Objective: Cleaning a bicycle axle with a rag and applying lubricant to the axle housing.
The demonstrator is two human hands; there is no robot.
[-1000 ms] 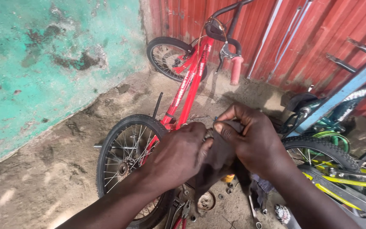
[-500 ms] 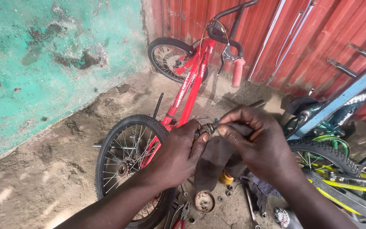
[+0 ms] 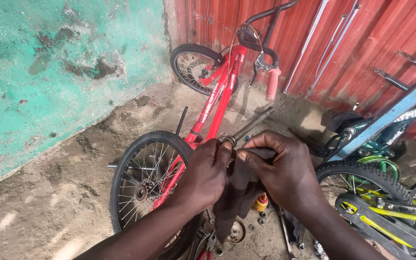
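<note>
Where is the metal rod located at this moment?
In the head view, the metal rod is at centre, pinched with a dark cloth between the left hand and right hand, above the red bicycle.

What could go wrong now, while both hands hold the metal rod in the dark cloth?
The metal rod may slip, since only the fingertips of the left hand and right hand pinch it through the dark cloth. If it drops, it could hit the red bicycle or land among small parts on the ground.
</note>
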